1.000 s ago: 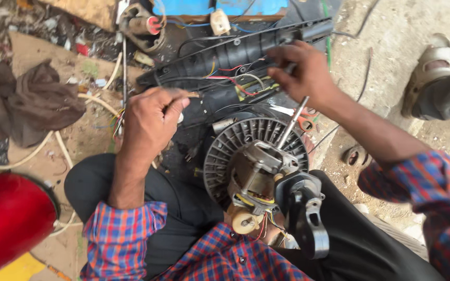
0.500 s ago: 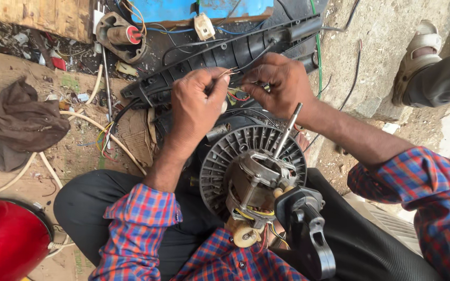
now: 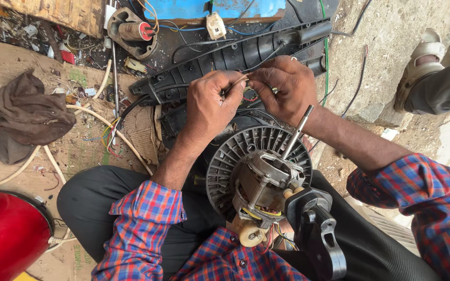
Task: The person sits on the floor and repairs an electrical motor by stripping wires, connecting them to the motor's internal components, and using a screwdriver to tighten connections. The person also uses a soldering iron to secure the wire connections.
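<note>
Just above the fan motor (image 3: 259, 184) and its upright shaft (image 3: 298, 131): left hand (image 3: 212, 104) and right hand (image 3: 282, 88) meeting fingertip to fingertip, both pinched narrow on a thin wire (image 3: 238, 81). Behind the hands, black plastic housing (image 3: 235, 54). Far left of the motor, brown rag (image 3: 24, 112).

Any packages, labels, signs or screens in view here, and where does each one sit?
Flattened brown cardboard sheet with faint green print: on the ground left of the left hand, under cream cables.
Blue painted panel: top edge, beyond the right hand.
No screens or signs.
</note>
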